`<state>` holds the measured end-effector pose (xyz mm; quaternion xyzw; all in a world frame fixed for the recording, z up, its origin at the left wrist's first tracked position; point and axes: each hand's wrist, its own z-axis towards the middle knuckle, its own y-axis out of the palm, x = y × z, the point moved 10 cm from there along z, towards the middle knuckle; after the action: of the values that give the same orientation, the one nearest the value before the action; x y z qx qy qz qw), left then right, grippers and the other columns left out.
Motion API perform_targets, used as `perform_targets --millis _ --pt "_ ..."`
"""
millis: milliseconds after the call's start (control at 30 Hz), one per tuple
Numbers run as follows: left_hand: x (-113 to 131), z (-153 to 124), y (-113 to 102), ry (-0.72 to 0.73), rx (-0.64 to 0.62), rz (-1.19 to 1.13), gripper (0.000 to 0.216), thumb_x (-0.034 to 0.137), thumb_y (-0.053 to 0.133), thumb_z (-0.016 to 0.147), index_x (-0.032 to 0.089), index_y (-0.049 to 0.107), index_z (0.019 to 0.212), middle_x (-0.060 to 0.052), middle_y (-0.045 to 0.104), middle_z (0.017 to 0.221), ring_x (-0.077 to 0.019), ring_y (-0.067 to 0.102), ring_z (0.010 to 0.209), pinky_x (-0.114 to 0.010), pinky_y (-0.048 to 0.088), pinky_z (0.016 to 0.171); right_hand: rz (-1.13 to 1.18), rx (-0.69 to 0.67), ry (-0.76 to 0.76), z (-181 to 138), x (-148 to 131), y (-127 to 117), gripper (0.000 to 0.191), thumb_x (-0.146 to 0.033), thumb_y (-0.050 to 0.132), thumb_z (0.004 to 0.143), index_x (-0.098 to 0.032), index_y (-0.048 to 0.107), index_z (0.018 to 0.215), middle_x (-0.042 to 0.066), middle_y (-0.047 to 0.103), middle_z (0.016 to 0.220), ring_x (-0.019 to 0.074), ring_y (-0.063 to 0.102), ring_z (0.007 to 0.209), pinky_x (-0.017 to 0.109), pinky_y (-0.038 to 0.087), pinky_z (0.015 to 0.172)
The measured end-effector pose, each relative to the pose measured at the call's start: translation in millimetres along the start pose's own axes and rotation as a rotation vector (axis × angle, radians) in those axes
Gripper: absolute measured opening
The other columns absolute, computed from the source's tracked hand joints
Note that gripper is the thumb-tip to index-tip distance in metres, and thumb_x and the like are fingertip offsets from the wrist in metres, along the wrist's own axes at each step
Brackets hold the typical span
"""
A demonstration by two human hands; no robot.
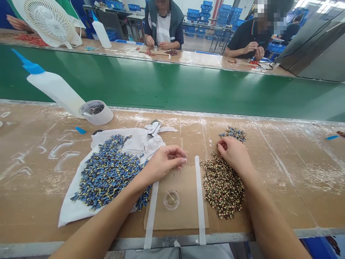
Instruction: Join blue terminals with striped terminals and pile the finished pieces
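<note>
Pinching pc (184,157): L hand (165,162) | R hand (235,154): curled nr brn pcs (223,190)

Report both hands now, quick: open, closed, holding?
Left hand: pinched closed on a tiny piece, kind unclear.
Right hand: curled near the small blue pile; can't tell whether it's closed on anything.

The piece (184,157) pinched in the left hand (165,162) was shown too small to be told. Whether anything was held by the right hand (234,151) could not be made out. The blue pile (105,174) was partly covered by the left forearm (113,216). The fan (48,21) was cut off by the top edge, the bin (320,247) by the bottom. The heads of two co-workers (165,30) were blurred.
</note>
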<state>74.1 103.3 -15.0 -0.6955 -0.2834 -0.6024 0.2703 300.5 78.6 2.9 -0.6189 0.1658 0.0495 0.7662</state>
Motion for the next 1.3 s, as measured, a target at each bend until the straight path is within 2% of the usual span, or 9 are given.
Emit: perform_targets --millis 233,400,567,700,800,1033,1300 --pt "3.0 -1.7 -2.6 0.004 0.053 -0.026 0.018 0.026 0.067 0.08 0.012 0.065 0.091 -0.002 0.061 0.071 -0.0115 0.057 0.065 -0.025 0.05 0.064 0.14 0.057 0.014 2.1 -3.3 -5.6 0.018 -0.026 0.052 0.085 -0.017 0.066 0.081 0.007 0.068 0.081 0.019 0.063 0.069 0.033 0.047 0.068" --pt "10.6 -6.0 0.3 0.012 0.078 -0.022 0.018 0.025 0.065 0.083 0.011 0.067 0.093 -0.004 0.064 0.075 -0.0118 0.059 0.067 -0.025 0.05 0.066 0.77 -0.002 0.071 -10.2 -35.8 -14.2 0.018 -0.032 0.063 0.083 -0.015 0.067 0.086 0.006 0.071 0.08 0.0164 0.065 0.071 0.03 0.05 0.065" --pt "17.6 -9.4 -1.0 0.05 0.13 0.065 0.02 0.025 0.061 0.086 0.01 0.068 0.098 -0.006 0.066 0.079 -0.0129 0.06 0.068 -0.026 0.05 0.067 1.058 -0.156 0.08 -28.5 -80.1 0.8 0.016 -0.032 0.068 0.081 -0.017 0.069 0.085 0.003 0.07 0.075 0.0127 0.062 0.067 0.028 0.051 0.064" --pt "24.4 -11.3 -2.6 0.106 0.18 0.245 0.016 0.025 0.059 0.089 0.013 0.069 0.093 -0.003 0.065 0.075 -0.0117 0.056 0.065 -0.024 0.044 0.062 1.096 -0.172 0.088 -34.9 -91.3 15.3 0.015 -0.031 0.067 0.083 -0.017 0.068 0.087 0.002 0.069 0.078 0.0118 0.06 0.068 0.027 0.05 0.065" --pt "28.0 -12.4 -0.8 0.15 0.195 0.313 0.014 0.024 0.059 0.089 0.016 0.069 0.089 -0.002 0.067 0.078 -0.0125 0.056 0.07 -0.025 0.043 0.064 1.083 -0.143 0.086 -35.5 -92.1 19.1 0.014 -0.031 0.067 0.083 -0.018 0.067 0.087 0.003 0.069 0.083 0.0127 0.061 0.074 0.027 0.05 0.069" --pt "26.5 -13.1 1.8 0.163 0.2 0.297 0.011 0.022 0.059 0.089 0.016 0.067 0.087 -0.001 0.066 0.081 -0.0135 0.058 0.076 -0.027 0.043 0.07 1.089 -0.17 0.027 -37.7 -99.3 18.2 0.01 -0.029 0.064 0.086 -0.02 0.066 0.089 0.004 0.069 0.088 0.0153 0.064 0.082 0.031 0.052 0.075" --pt "29.6 -13.7 -1.2 0.172 0.218 0.316 0.01 0.022 0.059 0.09 0.016 0.067 0.087 -0.001 0.066 0.083 -0.014 0.058 0.078 -0.028 0.043 0.071 1.075 -0.172 -0.019 -41.6 -102.5 16.6 0.009 -0.028 0.062 0.088 -0.02 0.065 0.09 0.003 0.068 0.088 0.0144 0.063 0.08 0.029 0.051 0.072"
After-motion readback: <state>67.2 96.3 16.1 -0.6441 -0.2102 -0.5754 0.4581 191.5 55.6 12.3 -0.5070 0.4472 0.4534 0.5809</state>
